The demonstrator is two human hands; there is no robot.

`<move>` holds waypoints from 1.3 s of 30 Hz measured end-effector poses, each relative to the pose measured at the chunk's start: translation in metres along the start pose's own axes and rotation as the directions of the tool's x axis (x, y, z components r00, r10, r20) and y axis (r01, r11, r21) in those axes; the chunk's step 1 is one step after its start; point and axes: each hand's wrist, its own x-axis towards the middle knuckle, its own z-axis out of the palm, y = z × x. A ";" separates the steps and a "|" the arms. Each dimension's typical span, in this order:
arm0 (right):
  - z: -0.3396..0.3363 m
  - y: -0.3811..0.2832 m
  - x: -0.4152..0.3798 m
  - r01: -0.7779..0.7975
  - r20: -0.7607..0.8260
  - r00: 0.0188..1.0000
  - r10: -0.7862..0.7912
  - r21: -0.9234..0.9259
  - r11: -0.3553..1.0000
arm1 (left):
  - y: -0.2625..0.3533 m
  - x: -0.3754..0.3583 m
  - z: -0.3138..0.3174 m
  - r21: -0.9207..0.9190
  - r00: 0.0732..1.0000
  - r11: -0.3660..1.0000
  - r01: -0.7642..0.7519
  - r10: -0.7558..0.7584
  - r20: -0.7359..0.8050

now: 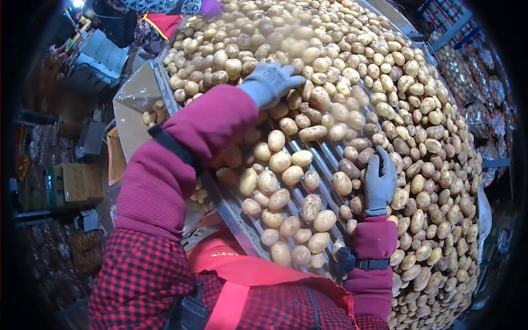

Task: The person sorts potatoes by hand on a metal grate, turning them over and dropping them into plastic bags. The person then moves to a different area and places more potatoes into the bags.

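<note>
A large heap of potatoes (418, 151) covers the sorting table. Across its upper part reaches my left hand (269, 85), in a grey glove, with fingers spread on the potatoes and palm downward. My right hand (380, 184), gloved likewise, lies at the edge of the heap on the right, its fingers stretched away from me and the thumb side toward the dark potatoes. Nothing shows gripped in either hand. Between the hands and nearer my body, looser potatoes (279, 161) rest on a rack of metal bars (322, 159).
An open cardboard box (135, 107) lined with clear plastic stands left of the rack, with some potatoes inside. Another person's red and patterned clothing (165, 23) appears at the top left. Stacked boxes (80, 181) line the left; bagged produce (484, 82) fills the right.
</note>
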 end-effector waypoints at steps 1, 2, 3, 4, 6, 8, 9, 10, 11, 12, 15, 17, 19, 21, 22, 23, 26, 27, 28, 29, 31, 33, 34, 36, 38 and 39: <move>0.001 0.001 -0.002 0.007 0.008 1.000 -0.007 0.000 1.000 | -0.001 0.000 -0.003 -0.002 1.000 1.000 0.010 -0.010 0.001; 0.001 0.003 -0.001 0.009 0.009 1.000 -0.009 0.003 1.000 | -0.002 0.000 -0.017 -0.040 0.990 0.996 0.075 -0.070 0.120; 0.000 0.003 0.001 0.009 0.008 1.000 -0.009 0.007 1.000 | -0.004 -0.001 -0.029 -0.070 0.964 0.988 0.141 -0.121 0.238; 0.000 0.004 0.002 0.013 0.008 1.000 -0.013 0.013 1.000 | -0.006 -0.011 -0.038 -0.065 0.963 0.987 0.145 -0.126 0.238; 0.000 0.001 0.001 0.003 0.003 1.000 -0.003 0.009 1.000 | -0.013 -0.053 -0.052 -0.391 0.922 0.835 0.387 -0.364 0.135; 0.000 0.002 0.001 -0.010 0.019 1.000 0.009 0.049 0.999 | -0.025 -0.097 -0.049 -0.855 0.831 0.273 0.441 -0.485 0.274; -0.001 0.001 0.000 -0.020 0.024 1.000 0.018 0.051 0.999 | -0.035 -0.124 -0.038 -0.949 0.825 0.029 0.314 -0.503 0.258; -0.002 0.000 0.001 -0.022 0.025 0.999 0.020 0.056 0.998 | -0.040 -0.146 -0.031 -0.967 0.815 -0.209 0.146 -0.529 0.237; 0.002 0.007 0.000 -0.022 0.021 1.000 0.020 0.068 0.997 | -0.023 -0.168 -0.053 -0.894 0.773 -0.426 0.140 -0.517 0.367; 0.002 0.008 0.001 -0.025 0.029 0.999 0.022 0.074 0.997 | -0.021 -0.185 -0.048 -0.875 0.798 -0.484 0.024 -0.518 0.308; 0.000 0.009 0.001 -0.024 0.056 0.998 0.020 0.069 0.997 | -0.015 -0.213 -0.038 -0.681 0.776 -0.729 -0.070 -0.469 0.422; -0.002 0.009 0.002 -0.009 0.071 0.997 0.005 0.057 0.998 | -0.005 -0.219 -0.036 -0.657 0.724 -0.744 -0.122 -0.520 0.454; -0.003 0.010 0.002 -0.010 0.077 0.997 0.007 0.038 0.999 | -0.001 -0.221 -0.035 -0.653 0.683 -0.739 -0.166 -0.564 0.465; -0.004 0.009 0.000 -0.033 0.092 0.995 0.028 0.054 0.998 | -0.002 -0.223 -0.034 -0.699 0.683 -0.710 -0.088 -0.554 0.476; -0.003 0.009 0.001 -0.064 0.103 0.993 0.056 0.079 0.995 | -0.002 -0.224 -0.035 -0.701 0.681 -0.706 -0.098 -0.562 0.470; -0.003 0.011 0.002 -0.022 0.096 0.995 0.017 0.048 0.999 | -0.001 -0.229 -0.038 -0.771 0.674 -0.629 -0.093 -0.610 0.417; 0.001 0.019 0.002 0.001 0.077 0.997 -0.003 0.028 1.000 | -0.019 -0.252 -0.044 -0.852 0.552 -0.513 -0.108 -0.744 0.377; 0.002 0.022 0.003 -0.004 0.081 0.997 0.000 0.045 0.999 | -0.040 -0.270 -0.030 -0.886 0.488 -0.462 -0.038 -0.782 0.387; 0.001 0.021 0.002 -0.013 0.075 0.997 0.009 0.043 0.999 | -0.065 -0.287 -0.013 -0.909 0.428 -0.415 0.038 -0.815 0.391; 0.000 0.014 0.001 -0.035 0.081 0.996 0.028 0.083 0.996 | -0.082 -0.297 -0.009 -0.879 0.338 -0.476 0.030 -0.823 0.457; -0.001 0.012 0.001 -0.047 0.092 0.995 0.035 0.130 0.990 | -0.111 -0.317 0.001 -0.848 0.242 -0.530 0.017 -0.820 0.518; -0.001 0.014 0.001 -0.038 0.095 0.995 0.029 0.095 0.995 | -0.134 -0.339 0.017 -0.859 0.106 -0.509 0.062 -0.852 0.512; -0.001 0.014 0.001 -0.025 0.093 0.995 0.020 0.054 0.998 | -0.144 -0.344 0.026 -0.858 0.103 -0.509 0.063 -0.852 0.513; -0.001 0.008 0.001 -0.031 0.081 0.996 0.027 0.054 0.998 | -0.152 -0.345 0.033 -0.820 -0.218 -0.559 0.123 -0.821 0.527; -0.003 0.009 0.000 -0.004 0.083 0.997 -0.001 0.060 0.998 | -0.157 -0.353 0.039 -0.845 -0.211 -0.505 0.177 -0.858 0.469; -0.004 0.005 -0.001 -0.038 0.086 0.996 0.030 0.092 0.995 | -0.161 -0.357 0.042 -0.706 -0.157 -0.273 0.653 -0.961 0.226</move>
